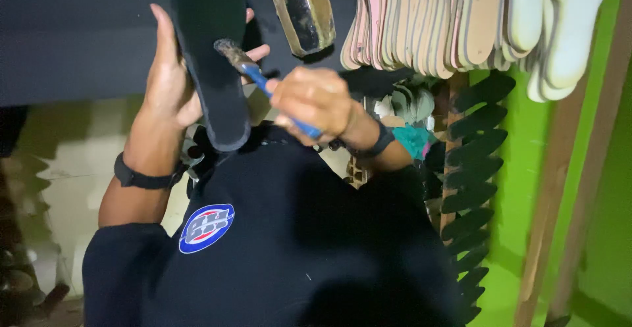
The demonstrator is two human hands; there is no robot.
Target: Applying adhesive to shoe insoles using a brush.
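My left hand (168, 77) grips a black shoe sole (210, 57) by its edge and holds it upright in front of my dark shirt. In my right hand (316, 100) is a brush with a blue handle (263, 83). Its dirty bristle end (230, 50) rests on the face of the sole. Both wrists carry a black band. Just beyond the hands stands an open rectangular tin (303, 11) with dark, glossy liquid inside.
A dense row of tan and pink insoles (428, 18) stands on edge at the top, with white soles (559, 24) to its right. Black soles (474, 189) are stacked in a column on the right, beside a green surface (526, 169) and wooden slats (559, 235). A dark worktop (66, 37) spans the upper left.
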